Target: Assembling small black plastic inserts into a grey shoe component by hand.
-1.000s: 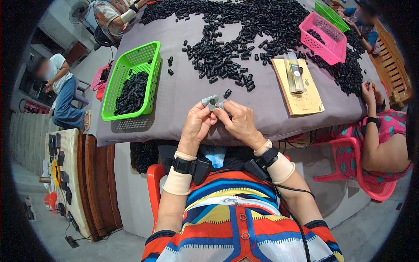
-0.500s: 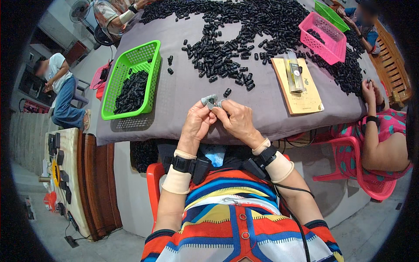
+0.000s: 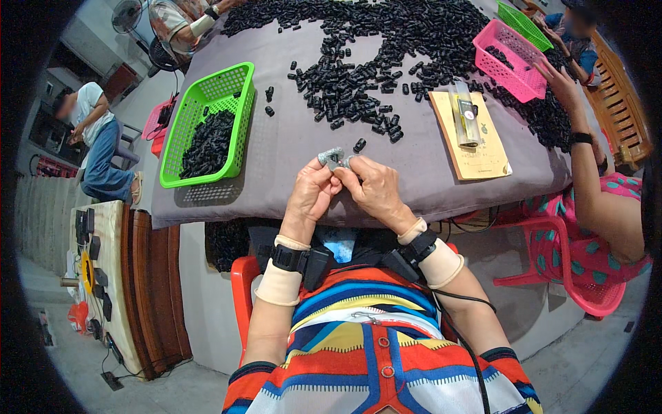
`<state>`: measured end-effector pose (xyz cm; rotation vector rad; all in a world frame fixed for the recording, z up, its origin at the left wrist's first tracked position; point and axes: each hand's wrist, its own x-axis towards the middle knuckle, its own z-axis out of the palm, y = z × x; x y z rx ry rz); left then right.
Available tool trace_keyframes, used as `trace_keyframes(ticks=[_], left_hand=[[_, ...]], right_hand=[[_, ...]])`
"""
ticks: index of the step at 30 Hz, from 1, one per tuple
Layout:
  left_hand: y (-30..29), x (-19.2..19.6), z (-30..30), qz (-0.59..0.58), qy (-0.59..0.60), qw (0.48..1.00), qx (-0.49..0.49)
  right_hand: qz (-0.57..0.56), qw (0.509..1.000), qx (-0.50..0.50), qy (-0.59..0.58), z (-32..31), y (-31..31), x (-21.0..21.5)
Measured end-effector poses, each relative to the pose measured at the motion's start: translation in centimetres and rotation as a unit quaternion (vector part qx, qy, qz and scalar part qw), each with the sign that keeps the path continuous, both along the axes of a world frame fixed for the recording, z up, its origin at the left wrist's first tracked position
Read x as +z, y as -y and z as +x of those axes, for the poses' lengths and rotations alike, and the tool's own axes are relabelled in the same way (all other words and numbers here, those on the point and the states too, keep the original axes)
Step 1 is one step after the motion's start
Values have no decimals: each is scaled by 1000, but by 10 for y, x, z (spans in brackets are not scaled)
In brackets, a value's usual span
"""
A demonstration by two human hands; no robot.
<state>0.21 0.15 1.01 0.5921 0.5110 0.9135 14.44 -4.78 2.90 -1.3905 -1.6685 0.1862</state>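
A small grey part (image 3: 332, 157) sits pinched between both hands just above the near edge of the grey table (image 3: 289, 159). The left hand (image 3: 312, 195) closes its fingertips on the part from the left; the right hand (image 3: 372, 190) grips it from the right, fingers curled, and seems to hold a second grey bit, though that is too small to tell. A lone black piece (image 3: 359, 145) lies just beyond. Farther out spreads a heap of black pieces (image 3: 386, 48). A green basket (image 3: 207, 124) with black pieces stands to the left, a yellow booklet (image 3: 472, 138) to the right, a pink basket (image 3: 512, 58) beyond it.
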Motion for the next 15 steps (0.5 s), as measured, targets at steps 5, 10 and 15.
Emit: trace_keyframes(ticks=[5,10,15], left_hand=[[0,0,0,-7,6,1000,4],[0,2,2,-8,-6,1000,8],[-1,-1,1,1,-2,1000,8]], right_hand=[[-6,1000,0,-4,-1,0,1],[-4,1000,-1,-4,0,0,0],[-9,1000,0,-4,0,0,0]])
